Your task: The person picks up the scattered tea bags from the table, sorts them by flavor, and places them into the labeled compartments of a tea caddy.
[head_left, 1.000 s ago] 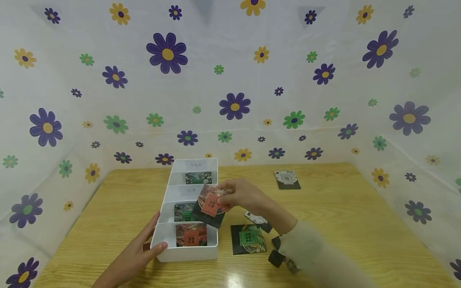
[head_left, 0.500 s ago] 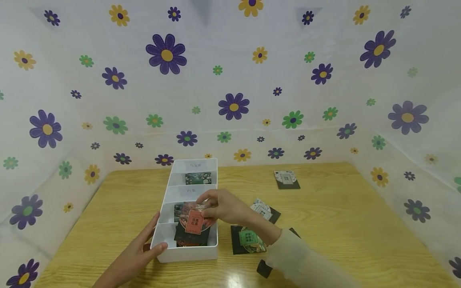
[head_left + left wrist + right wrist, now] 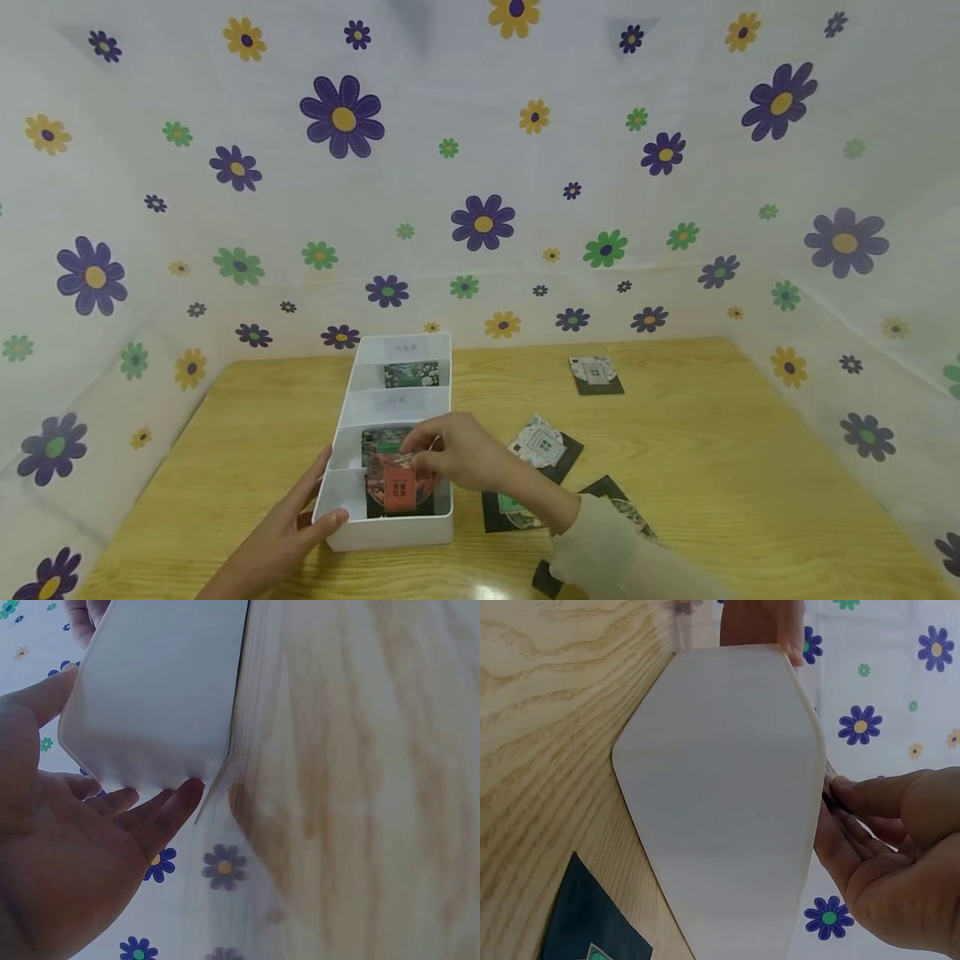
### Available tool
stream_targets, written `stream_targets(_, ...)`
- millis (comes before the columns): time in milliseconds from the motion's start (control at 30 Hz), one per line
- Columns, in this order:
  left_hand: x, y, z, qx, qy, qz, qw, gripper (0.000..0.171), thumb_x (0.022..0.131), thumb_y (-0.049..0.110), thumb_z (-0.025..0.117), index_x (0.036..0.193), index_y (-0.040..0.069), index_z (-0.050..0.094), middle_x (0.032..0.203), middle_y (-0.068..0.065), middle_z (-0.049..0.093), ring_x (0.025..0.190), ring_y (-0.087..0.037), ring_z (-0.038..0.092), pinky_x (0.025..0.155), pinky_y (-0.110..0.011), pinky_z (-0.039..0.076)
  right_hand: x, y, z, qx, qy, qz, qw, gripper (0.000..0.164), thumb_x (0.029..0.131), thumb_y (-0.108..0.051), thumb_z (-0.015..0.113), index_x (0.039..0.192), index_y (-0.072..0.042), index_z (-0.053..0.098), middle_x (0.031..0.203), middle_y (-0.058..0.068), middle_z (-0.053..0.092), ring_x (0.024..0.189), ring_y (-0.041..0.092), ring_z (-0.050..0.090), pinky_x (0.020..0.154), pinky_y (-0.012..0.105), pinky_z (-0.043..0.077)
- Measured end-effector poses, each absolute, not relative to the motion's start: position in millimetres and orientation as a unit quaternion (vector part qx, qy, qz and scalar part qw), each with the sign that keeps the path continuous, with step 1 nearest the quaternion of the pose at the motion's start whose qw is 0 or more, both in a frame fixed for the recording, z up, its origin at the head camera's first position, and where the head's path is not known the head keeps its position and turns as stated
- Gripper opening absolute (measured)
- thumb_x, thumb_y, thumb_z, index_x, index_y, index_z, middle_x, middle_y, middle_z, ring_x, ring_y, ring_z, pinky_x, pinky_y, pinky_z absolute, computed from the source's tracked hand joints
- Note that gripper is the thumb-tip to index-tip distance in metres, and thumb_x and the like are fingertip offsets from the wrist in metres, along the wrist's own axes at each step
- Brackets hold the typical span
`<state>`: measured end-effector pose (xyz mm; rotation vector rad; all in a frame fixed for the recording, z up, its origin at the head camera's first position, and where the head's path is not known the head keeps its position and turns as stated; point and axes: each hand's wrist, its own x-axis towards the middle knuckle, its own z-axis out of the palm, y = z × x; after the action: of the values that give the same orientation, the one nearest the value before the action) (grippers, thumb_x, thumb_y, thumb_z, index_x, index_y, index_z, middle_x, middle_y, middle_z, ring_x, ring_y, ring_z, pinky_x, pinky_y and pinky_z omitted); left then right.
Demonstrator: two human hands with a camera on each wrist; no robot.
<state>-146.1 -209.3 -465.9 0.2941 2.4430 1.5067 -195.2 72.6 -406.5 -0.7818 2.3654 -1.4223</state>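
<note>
My right hand (image 3: 450, 450) pinches a red-label packet (image 3: 400, 487) by its top edge, w/ the packet lowered into the nearest compartment of the white divided tray (image 3: 341, 417). Fingers are curled on it, not let go. In the right wrist view I only see the fingertips (image 3: 847, 796) at the tray rim, packet mostly hidden behind the wall. My left hand (image 3: 281, 533) lies flat along the tray's near-left corner, fingers straight, thumb against the front wall, bracing it, not gripping.

Progress, as I judge it: sorting is partly done. The tray has 4 compartments. The far one holds a green/white floral packet (image 3: 411, 374), the 2nd looks bare as far as I can see, the 3rd holds a green-toned packet (image 3: 378, 440), and the nearest takes the red one in my hand; I can't tell if another lies under it.

Left on the tabletop (image 3: 712, 467): a white-label packet (image 3: 543, 443) just right of my wrist, a green-label one (image 3: 510, 510) partly under my sleeve, a dark one (image 3: 622, 508) beside it, something dark at the near edge by my forearm, and one white-label packet (image 3: 595, 374) well apart toward the far right. So approx. 4–5 are loose, plus releasing this one.
</note>
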Motion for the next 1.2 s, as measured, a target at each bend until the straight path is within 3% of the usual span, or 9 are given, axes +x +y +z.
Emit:
stream_targets(300,-143.5,-208.6,-465.7,0.108,0.837,0.524,0.118,0.086,0.105,0.025,0.062,0.167,0.012,0.003,0.169,-0.026,0.012,0.148,-0.052,0.029,0.092,-0.027,0.051,-179.6,68.4,-404.0,-0.321,0.860,-0.395,0.049,0.009,0.095,0.001,0.072,0.094,-0.005,0.079,0.082,-0.001,0.076,0.064,-0.004,0.056,0.059,0.015,0.048)
stream_targets(533,-143.6,-207.1,-464.8,0.097,0.842,0.517,0.122,0.087,0.105,0.027,0.063,0.168,0.013,0.004,0.169,-0.026,0.010,0.148,-0.053,0.027,0.101,-0.044,0.051,-172.7,75.5,-398.7,-0.312,0.859,-0.405,-0.002,0.015,0.101,-0.001,0.064,0.106,-0.002,0.078,0.088,0.008,0.075,0.050,-0.001,0.043,0.049,0.017,0.038)
stream_targets(767,-144.4,-206.6,-465.1,0.083,0.847,0.509,0.129,0.088,0.105,0.031,0.063,0.168,0.014,0.003,0.170,-0.025,0.007,0.149,-0.054,0.022,0.106,-0.056,0.046,-190.0,108.1,-398.0,-0.267,0.845,-0.463,-0.007,0.015,0.102,-0.005,0.064,0.109,-0.003,0.077,0.091,0.005,0.075,0.076,0.017,0.070,0.063,0.024,0.055)
stream_targets(933,-144.1,-207.1,-465.5,0.084,0.846,0.510,0.130,0.088,0.105,0.030,0.063,0.168,0.014,0.002,0.170,-0.026,0.007,0.149,-0.053,0.022,0.105,-0.054,0.047,-207.2,145.2,-400.3,-0.214,0.838,-0.501,0.024,0.019,0.104,-0.013,0.064,0.116,-0.002,0.074,0.099,0.007,0.075,0.085,0.029,0.072,0.071,0.033,0.060)
stream_targets(1200,-144.1,-208.0,-465.0,0.100,0.843,0.514,0.125,0.087,0.106,0.027,0.061,0.168,0.014,0.002,0.170,-0.026,0.008,0.149,-0.053,0.025,0.100,-0.042,0.051,-220.7,203.0,-402.9,-0.147,0.830,-0.536,0.036,0.033,0.104,-0.019,0.064,0.129,0.002,0.068,0.109,0.014,0.072,0.090,0.031,0.071,0.080,0.050,0.059)
